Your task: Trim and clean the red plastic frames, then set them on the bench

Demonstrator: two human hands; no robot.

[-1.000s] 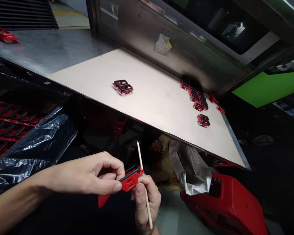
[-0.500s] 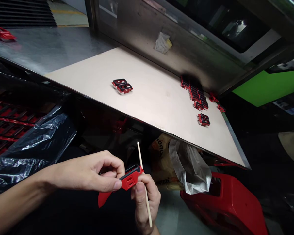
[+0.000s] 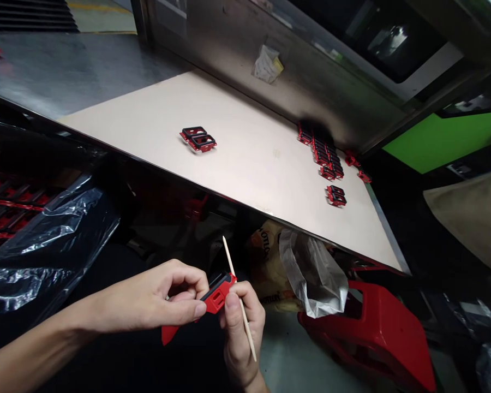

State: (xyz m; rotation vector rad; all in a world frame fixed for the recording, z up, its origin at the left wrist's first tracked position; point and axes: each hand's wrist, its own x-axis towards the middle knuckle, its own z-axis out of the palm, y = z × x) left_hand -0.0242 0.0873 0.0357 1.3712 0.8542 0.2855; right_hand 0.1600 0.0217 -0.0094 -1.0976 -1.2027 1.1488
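Observation:
My left hand [image 3: 157, 297] pinches a small red and black plastic part [image 3: 216, 292] between thumb and fingers, low in front of me and below the table edge. My right hand [image 3: 239, 333] touches the same part with its thumb and grips a thin wooden stick [image 3: 239, 305] that points up past the part. On the beige tabletop [image 3: 249, 158] lie two like parts side by side [image 3: 198, 138]. A row of several more parts [image 3: 323, 155] sits at the far right, with another pair [image 3: 336, 195] nearer the edge.
Black plastic sheeting [image 3: 45, 245] covers trays of red parts at the left. A red plastic stool [image 3: 376, 338] and a crumpled grey bag [image 3: 315, 273] sit under the table's right end. A steel wall [image 3: 270, 49] backs the table. A beige-clothed person [image 3: 470, 215] is at the right.
The view has shifted slightly, so the table sits further left and up. Both hands keep their hold on the part and stick. A beige-clothed figure has come into view at the right.

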